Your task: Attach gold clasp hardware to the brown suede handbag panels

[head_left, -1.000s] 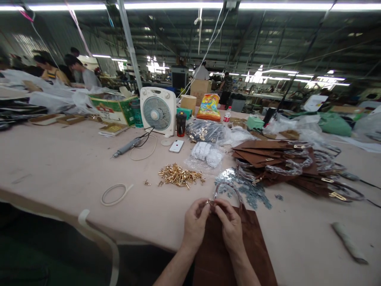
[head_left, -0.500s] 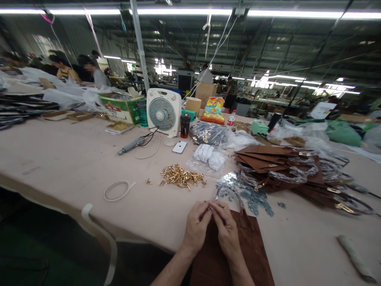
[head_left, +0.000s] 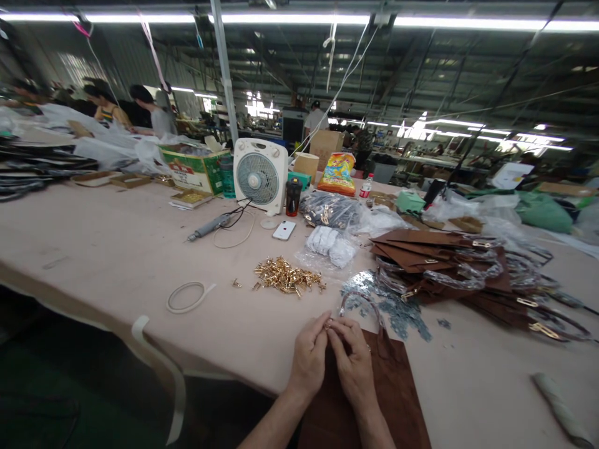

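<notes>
Little has changed since half a second ago; the left hand [head_left: 309,358] and the right hand [head_left: 354,366] still meet fingertip to fingertip at the near edge of the counter [head_left: 93,249], fingers curled tight in a pinch on a small gold fitting [head_left: 329,324]; the fitting is too small to tell which hand bears more of it. It sits at the left end of the clear-wrapped handle [head_left: 362,301], which arches up from the top of the brown bag [head_left: 395,386]; the bag lies flat under both wrists and runs off the counter's edge toward the person, as before. The right hand's fingers have closed in a shade nearer the left thumb; the handle keeps its arch. The view has drifted slightly, so the pile of gold hardware [head_left: 286,277], the scatter of grey pieces [head_left: 400,312] and the stack of brown bags [head_left: 449,262] sit a touch further right; none of them has moved on the counter; the white fan [head_left: 261,176] stands where it was.
</notes>
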Demonstrator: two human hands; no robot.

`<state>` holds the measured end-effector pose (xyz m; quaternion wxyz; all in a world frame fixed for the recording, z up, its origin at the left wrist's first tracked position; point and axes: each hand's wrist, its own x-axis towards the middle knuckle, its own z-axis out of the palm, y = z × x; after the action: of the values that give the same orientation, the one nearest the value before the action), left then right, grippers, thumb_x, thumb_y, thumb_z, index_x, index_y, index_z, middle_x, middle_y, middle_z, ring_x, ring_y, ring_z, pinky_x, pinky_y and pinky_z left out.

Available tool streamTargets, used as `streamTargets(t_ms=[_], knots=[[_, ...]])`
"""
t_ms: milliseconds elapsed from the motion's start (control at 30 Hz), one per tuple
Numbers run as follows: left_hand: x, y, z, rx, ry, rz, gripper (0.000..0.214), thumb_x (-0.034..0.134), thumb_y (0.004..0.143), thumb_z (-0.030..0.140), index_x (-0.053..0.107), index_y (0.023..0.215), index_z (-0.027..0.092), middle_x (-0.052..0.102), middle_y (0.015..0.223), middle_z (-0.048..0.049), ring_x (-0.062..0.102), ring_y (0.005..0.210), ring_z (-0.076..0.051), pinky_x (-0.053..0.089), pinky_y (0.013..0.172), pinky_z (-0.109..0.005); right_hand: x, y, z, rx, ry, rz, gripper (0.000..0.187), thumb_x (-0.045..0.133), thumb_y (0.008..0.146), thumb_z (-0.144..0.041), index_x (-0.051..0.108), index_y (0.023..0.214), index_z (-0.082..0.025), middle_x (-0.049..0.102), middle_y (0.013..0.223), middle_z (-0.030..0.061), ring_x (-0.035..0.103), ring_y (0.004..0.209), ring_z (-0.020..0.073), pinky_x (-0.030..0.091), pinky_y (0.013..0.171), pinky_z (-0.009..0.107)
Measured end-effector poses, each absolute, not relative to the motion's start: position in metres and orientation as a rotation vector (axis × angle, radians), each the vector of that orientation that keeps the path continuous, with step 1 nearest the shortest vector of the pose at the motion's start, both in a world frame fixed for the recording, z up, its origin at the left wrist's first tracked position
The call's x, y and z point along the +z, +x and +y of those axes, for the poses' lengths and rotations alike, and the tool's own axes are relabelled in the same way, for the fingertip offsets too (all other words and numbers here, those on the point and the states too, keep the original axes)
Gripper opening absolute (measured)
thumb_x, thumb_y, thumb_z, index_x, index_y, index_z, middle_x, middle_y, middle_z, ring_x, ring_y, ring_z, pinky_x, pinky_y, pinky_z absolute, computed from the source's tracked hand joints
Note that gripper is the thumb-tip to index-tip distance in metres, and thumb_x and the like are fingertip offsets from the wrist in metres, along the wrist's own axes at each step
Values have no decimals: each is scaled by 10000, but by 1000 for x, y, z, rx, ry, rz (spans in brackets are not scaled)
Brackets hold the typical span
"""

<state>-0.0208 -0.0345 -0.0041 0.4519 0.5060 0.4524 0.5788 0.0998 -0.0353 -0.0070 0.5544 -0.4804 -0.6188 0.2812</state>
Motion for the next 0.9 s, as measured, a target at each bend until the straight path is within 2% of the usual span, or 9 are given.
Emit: streamTargets(t_ms=[233, 400, 567, 700, 800, 900], knots=[[0, -22, -37, 1400, 1351, 1152, 440, 457, 980, 220, 717, 1334, 205, 726, 1206, -109, 658, 1139, -271, 503, 1055, -386, -3, 99, -39, 566, -1068, -1519, 176, 625, 1000, -298, 782, 1076, -282, 721, 1092, 77, 678, 1044, 246, 540, 964, 391], [-5, -19, -43, 1422, 1367, 1232, 492, 545, 958, 203, 596, 1447, 193, 665, 1366, -126, 611, 1244, -283, 449, 1124, -410, -6, 100, -39, 613, -1128, -1471, 185, 624, 995, -354, 765, 1071, -263, 741, 1089, 72, 687, 1030, 250, 539, 943, 373], [2, -16, -46, 1370, 1435, 1159, 326, 592, 1001, 296, 669, 1312, 234, 729, 1181, -100, 686, 1009, -242, 541, 946, -356, -11, 110, -35, 835, -1228, -1221, 275, 669, 958, -476, 725, 1027, -215, 751, 1038, 68, 695, 971, 247, 548, 896, 341], [6, -15, -41, 1447, 1552, 1123, 261, 628, 1002, 334, 733, 1229, 260, 715, 1127, -84, 681, 1033, -236, 565, 910, -338, -14, 117, -33, 931, -1181, -1139, 313, 711, 925, -492, 726, 1016, -194, 758, 1000, 67, 701, 939, 239, 559, 876, 330], [1, -16, -38, 1525, 1601, 1142, 232, 619, 1013, 330, 744, 1192, 252, 710, 1170, -82, 672, 1109, -234, 570, 958, -357, -16, 116, -33, 964, -1160, -1136, 304, 738, 904, -479, 739, 999, -190, 763, 1013, 72, 707, 929, 236, 559, 874, 328], [-6, -17, -36, 1539, 1620, 1166, 221, 619, 1021, 313, 735, 1197, 248, 743, 1157, -65, 694, 1096, -212, 564, 1000, -355, -15, 114, -33, 979, -1141, -1117, 295, 764, 884, -464, 758, 991, -190, 768, 1028, 81, 714, 933, 244, 571, 859, 334]])
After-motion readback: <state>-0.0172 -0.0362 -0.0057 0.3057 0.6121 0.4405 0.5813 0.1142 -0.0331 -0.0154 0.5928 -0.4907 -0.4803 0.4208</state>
